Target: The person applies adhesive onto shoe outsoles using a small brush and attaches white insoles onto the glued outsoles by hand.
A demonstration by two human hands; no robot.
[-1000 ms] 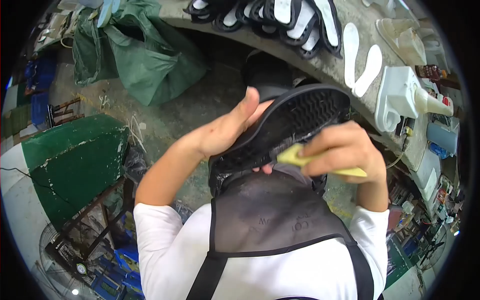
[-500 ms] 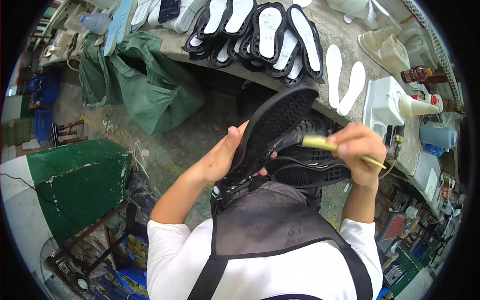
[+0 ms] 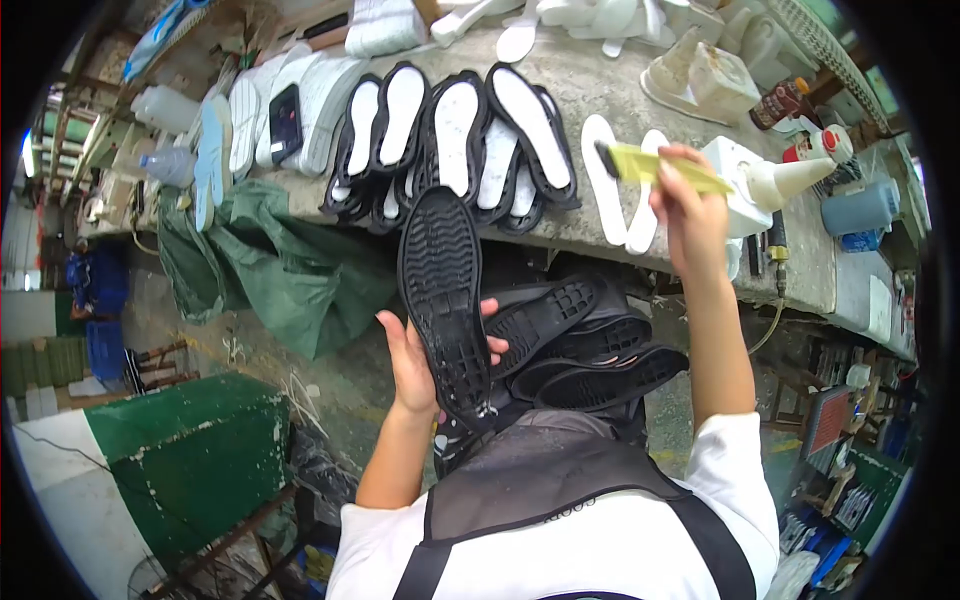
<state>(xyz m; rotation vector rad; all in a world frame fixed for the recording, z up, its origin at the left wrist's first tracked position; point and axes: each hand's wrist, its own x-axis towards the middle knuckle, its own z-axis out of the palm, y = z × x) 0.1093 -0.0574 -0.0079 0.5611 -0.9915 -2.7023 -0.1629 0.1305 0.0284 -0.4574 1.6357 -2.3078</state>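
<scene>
My left hand (image 3: 408, 365) grips a black shoe sole (image 3: 441, 265) around its lower part, thumb on one side and fingertips on the other. Its ridged tread faces me, and a small whitish bit shows at the near end. In my right hand (image 3: 692, 215), raised over the bench edge, is a brush (image 3: 640, 168) with a flat yellow handle and a dark tip pointing left. Over my lap lie several more black soles (image 3: 600, 378), tread sides showing. Two white insoles (image 3: 602, 180) rest on the bench just beyond the brush.
Across the front runs a concrete bench (image 3: 590, 85). Black soles with white insoles (image 3: 455, 125) are piled on it, near a phone (image 3: 285, 122). A white container with a cone nozzle (image 3: 790, 185) stands right. Green cloth (image 3: 300, 260) hangs at left; a green box (image 3: 200, 450) sits below.
The sole has swung from tilted sideways to upright, tread toward me. My right hand has lifted the brush away from the lap up over the bench. The view has shifted.
</scene>
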